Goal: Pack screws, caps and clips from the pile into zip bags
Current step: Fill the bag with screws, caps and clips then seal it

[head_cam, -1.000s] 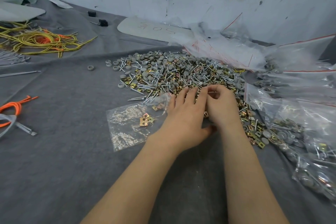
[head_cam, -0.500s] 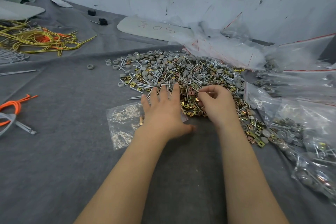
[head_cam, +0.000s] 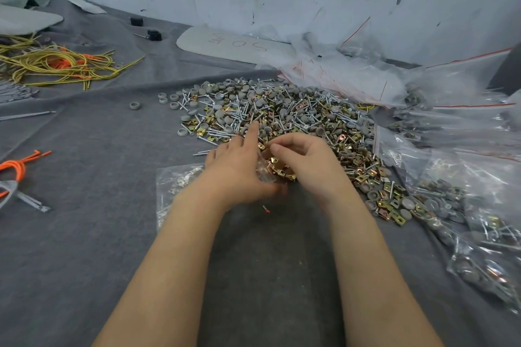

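A wide pile (head_cam: 282,110) of silver screws, grey caps and brass clips lies on the grey cloth. Just left of it a clear zip bag (head_cam: 174,186) lies flat. My left hand (head_cam: 239,169) rests over the bag's right end and holds its crumpled mouth between thumb and fingers, with the index finger stretched toward the pile. My right hand (head_cam: 307,163), fingers curled, pinches brass clips at the near edge of the pile, right beside the bag's mouth. Several brass clips (head_cam: 282,170) show between my two hands.
Filled zip bags (head_cam: 479,234) are heaped along the right side, and empty bags (head_cam: 338,73) lie behind the pile. Yellow cords (head_cam: 56,65) and an orange cord (head_cam: 17,166) lie at the left. A grey plate (head_cam: 234,45) lies by the wall.
My left hand moved left off the pile onto the bag, then took up its mouth. My right hand drew back from the pile toward the bag's mouth.
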Available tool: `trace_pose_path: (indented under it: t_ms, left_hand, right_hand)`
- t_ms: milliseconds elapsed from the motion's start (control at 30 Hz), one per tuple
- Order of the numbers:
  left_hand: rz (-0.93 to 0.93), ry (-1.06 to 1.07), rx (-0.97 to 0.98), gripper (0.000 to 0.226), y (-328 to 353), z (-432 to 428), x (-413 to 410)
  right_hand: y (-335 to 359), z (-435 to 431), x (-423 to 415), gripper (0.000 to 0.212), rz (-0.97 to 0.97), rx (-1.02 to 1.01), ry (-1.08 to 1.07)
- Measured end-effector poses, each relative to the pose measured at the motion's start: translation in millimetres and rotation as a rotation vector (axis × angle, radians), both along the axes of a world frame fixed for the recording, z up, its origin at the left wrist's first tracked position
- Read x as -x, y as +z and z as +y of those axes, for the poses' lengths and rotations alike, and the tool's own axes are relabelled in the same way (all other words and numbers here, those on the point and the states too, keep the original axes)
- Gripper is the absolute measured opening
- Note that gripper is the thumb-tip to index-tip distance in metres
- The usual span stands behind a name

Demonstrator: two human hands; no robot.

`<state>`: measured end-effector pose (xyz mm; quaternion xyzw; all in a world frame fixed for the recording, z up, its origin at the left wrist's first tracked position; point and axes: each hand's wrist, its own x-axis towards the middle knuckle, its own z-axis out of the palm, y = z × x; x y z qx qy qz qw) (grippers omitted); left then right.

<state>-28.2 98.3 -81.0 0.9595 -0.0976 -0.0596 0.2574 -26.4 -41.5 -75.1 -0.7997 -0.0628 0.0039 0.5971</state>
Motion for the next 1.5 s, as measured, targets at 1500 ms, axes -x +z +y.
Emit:
trace_pose_path:
  t_ms: [1500]
  left_hand:
    - [-0.89, 0.567, 0.945, 0.058, 42, 17, 12]
  right_hand:
    - [-11, 5, -1, 0.019, -0.085, 0.901, -0.23]
